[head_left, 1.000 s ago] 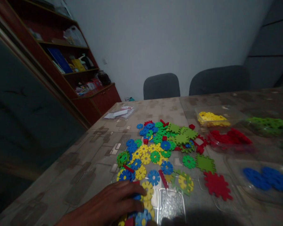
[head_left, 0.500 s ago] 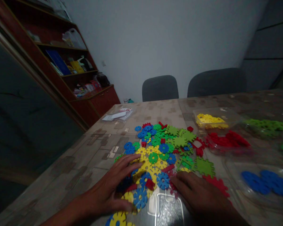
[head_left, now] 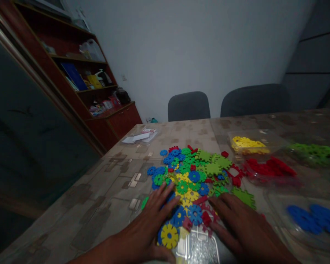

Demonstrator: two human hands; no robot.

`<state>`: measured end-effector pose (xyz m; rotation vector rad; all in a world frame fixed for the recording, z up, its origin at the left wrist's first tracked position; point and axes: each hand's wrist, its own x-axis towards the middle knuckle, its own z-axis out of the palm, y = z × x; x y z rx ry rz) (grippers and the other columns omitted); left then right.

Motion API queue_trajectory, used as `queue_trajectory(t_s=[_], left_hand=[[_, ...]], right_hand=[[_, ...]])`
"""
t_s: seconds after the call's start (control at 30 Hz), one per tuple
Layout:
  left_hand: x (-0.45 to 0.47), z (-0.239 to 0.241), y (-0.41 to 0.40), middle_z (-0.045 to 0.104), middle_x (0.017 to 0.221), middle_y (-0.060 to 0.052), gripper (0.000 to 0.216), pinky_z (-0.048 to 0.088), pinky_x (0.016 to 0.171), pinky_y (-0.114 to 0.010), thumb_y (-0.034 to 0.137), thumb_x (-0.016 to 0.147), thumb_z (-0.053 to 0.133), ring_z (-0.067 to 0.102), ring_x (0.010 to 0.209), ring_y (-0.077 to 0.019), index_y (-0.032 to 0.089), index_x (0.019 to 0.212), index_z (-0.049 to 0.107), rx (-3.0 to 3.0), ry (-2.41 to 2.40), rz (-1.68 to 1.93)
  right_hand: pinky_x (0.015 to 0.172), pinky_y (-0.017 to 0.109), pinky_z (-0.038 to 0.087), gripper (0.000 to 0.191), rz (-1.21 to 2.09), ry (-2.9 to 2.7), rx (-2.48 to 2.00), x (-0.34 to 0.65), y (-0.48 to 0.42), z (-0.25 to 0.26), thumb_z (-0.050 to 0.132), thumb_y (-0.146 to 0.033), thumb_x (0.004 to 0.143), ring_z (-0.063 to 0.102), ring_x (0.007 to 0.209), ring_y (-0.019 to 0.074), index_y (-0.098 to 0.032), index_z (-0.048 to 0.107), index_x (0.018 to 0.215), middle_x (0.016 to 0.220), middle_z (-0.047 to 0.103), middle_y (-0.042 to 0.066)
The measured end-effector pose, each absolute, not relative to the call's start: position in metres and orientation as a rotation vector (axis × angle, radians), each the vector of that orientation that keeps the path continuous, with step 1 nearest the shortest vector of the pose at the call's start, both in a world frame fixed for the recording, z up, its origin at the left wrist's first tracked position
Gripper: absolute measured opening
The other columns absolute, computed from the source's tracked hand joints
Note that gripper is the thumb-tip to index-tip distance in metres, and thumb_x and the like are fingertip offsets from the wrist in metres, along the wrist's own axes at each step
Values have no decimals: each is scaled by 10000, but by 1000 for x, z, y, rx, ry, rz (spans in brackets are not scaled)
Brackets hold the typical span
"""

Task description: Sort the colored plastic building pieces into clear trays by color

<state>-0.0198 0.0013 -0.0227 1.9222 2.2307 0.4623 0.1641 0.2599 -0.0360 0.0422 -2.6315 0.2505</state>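
A loose pile of plastic building pieces lies on the table: notched discs in yellow, blue and green, with flat green and red pieces among them. My left hand (head_left: 154,216) rests at the pile's near left side, fingers spread, touching the discs. A yellow disc (head_left: 169,236) lies by its thumb on top of blue ones. My right hand (head_left: 236,223) is at the near right side, fingers apart, beside small red pieces (head_left: 206,218) and a blue disc (head_left: 194,214). Light green square pieces (head_left: 212,168) lie at the pile's far right. Neither hand grips a piece.
Clear plastic boxes on the right hold yellow pieces (head_left: 249,145), red pieces (head_left: 269,167), green pieces (head_left: 315,152) and blue discs (head_left: 315,218). A plastic packet (head_left: 140,136) lies at the far left. Two grey chairs (head_left: 189,106) stand behind the table.
My left hand has swept to the right, pushing discs closer together. The yellow disc near its thumb has shifted inward. My right hand's fingers have spread apart.
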Motion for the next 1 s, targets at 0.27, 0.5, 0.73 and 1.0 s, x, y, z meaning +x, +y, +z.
queue_trajectory(t_s=[0.27, 0.5, 0.73, 1.0], left_hand=[[-57, -10, 65, 188, 1648, -81, 707, 42, 1184, -645, 680, 947, 413, 129, 1504, -376, 334, 1547, 270, 1896, 2353, 758], [-121, -15, 80, 506, 1479, -130, 591, 311, 1158, -521, 539, 962, 487, 449, 1370, -325, 207, 1451, 475, 1457, 2384, 1110], [-112, -10, 77, 644, 1318, -101, 464, 398, 1103, -446, 514, 966, 473, 564, 1250, -301, 205, 1266, 645, 1413, 2293, 1336], [-150, 3, 119, 659, 1295, -79, 520, 404, 1099, -447, 606, 877, 602, 524, 1283, -334, 244, 1244, 666, 1259, 2191, 1442]], right_hand=[[1018, 603, 372, 496, 128, -2471, -657, 125, 270, -37, 385, -412, 995, 413, 1337, 394, -134, 497, 1390, 1475, 419, 228], [1086, 654, 241, 510, 306, -2699, -765, 89, 257, -29, 528, -345, 945, 373, 1379, 409, -129, 537, 1407, 1491, 426, 228], [1099, 402, 348, 370, 495, -2801, -465, 89, 239, -7, 525, -328, 971, 468, 1317, 205, -284, 599, 1330, 1409, 563, 25], [1074, 625, 281, 482, 511, -2567, -979, 25, 304, 3, 501, -387, 1006, 368, 1363, 382, -157, 481, 1428, 1498, 396, 197]])
